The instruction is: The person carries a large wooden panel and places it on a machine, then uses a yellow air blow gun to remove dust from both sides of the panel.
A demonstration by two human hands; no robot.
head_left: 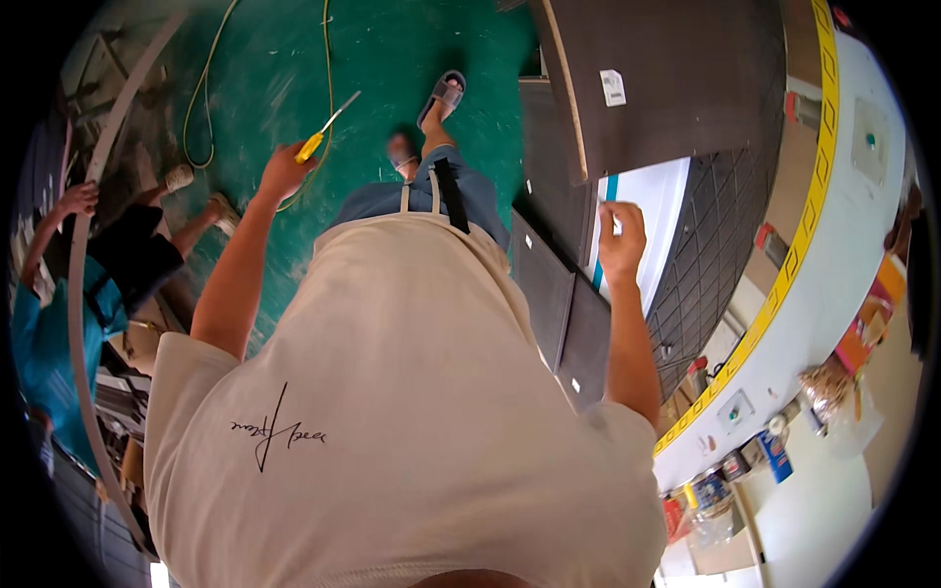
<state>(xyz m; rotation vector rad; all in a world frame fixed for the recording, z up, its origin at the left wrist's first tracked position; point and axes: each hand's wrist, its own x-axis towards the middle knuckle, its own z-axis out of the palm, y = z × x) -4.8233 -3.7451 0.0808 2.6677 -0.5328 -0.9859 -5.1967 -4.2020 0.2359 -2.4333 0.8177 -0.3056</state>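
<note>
My left hand (pixel 284 171) is closed around the yellow handle of a utility knife (pixel 312 147), whose long narrow blade points up and away over the green floor. On the other side, my right hand (pixel 623 245) is curled shut, with a small white thing (pixel 617 226) showing at its fingers; I cannot make out what it is. Beneath that hand lies a white panel (pixel 662 201) with a blue stripe. A dark brown board (pixel 686 88) with a white label is just beyond it. Dark flat panels (pixel 539 284) lean or lie to the hand's left.
A yellow hose (pixel 327 59) trails over the green floor (pixel 412 39). At the left, another person in a teal shirt (pixel 59 338) has a hand on a long grey strip (pixel 78 255). A pale bench (pixel 833 225) with a yellow edge runs along the right, with containers and packages on it.
</note>
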